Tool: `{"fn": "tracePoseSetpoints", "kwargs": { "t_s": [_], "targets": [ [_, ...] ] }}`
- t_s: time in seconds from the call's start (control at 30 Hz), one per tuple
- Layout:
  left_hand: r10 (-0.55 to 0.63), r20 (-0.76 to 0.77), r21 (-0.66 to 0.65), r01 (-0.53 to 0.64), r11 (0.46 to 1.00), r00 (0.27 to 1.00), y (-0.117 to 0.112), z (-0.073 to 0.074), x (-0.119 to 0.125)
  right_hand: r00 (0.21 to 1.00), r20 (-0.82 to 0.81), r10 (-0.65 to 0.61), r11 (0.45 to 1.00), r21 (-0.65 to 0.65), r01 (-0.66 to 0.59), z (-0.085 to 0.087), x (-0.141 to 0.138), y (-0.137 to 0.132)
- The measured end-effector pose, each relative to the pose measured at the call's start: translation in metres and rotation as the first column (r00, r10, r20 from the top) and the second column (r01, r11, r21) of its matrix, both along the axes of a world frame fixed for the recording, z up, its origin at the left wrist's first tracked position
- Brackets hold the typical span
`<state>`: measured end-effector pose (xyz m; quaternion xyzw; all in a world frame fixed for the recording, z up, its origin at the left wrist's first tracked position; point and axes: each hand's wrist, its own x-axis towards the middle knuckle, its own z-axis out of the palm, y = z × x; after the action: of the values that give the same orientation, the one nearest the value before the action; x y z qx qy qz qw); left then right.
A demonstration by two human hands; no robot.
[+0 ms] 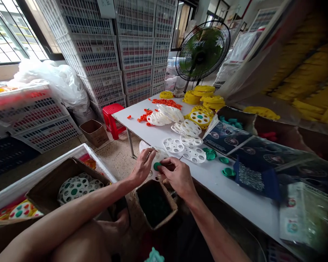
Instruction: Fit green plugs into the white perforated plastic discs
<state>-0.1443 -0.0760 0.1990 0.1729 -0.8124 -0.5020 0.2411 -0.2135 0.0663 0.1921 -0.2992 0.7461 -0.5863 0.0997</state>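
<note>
My left hand (143, 164) is closed on the edge of a white plastic disc with round holes (152, 172), partly hidden behind my fingers. My right hand (178, 174) pinches a small round green plastic cap (157, 166) against the middle of that disc. Whether the cap is seated in it, I cannot tell. Below both hands stands an open cardboard box (155, 205) with a dark inside. More white perforated discs (194, 154) lie on the table (207, 182) just beyond, beside several loose green caps (210, 154).
At the right are a blue tray of small metal screws (250, 177) and divided cartons (235, 140). Orange parts (166, 103) and yellow rings (203, 92) are farther back, near a fan (202, 51). At left, a box (55, 174) holds discs with green centres. A red stool (113, 118) stands beyond.
</note>
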Motion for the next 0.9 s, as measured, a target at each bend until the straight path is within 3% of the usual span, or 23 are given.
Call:
{"fn": "tracePoseSetpoints", "kwargs": {
  "t_s": [0.1,0.27,0.43,0.63,0.9],
  "targets": [
    [0.0,-0.018,0.004,0.0,1.0,1.0,0.001,0.001,0.001,0.995,-0.096,-0.041,0.999,0.021,0.043,0.0,-0.001,0.001],
    [-0.018,-0.047,0.042,0.02,0.999,0.999,0.004,0.007,0.003,0.947,-0.229,-0.226,0.972,0.005,0.233,-0.006,-0.003,0.005],
    [-0.049,-0.04,0.126,0.054,0.991,0.998,0.007,0.011,0.003,0.98,-0.162,-0.111,0.992,0.039,0.119,-0.011,-0.006,0.009],
    [-0.027,-0.061,0.187,0.038,0.982,0.998,0.005,0.015,0.002,0.965,-0.233,-0.121,0.993,-0.029,0.118,-0.01,-0.006,0.002],
    [-0.04,-0.044,0.27,0.05,0.961,0.998,-0.004,0.009,0.001,0.928,-0.346,-0.139,0.99,-0.061,0.125,-0.011,-0.001,-0.004]
  ]
}}
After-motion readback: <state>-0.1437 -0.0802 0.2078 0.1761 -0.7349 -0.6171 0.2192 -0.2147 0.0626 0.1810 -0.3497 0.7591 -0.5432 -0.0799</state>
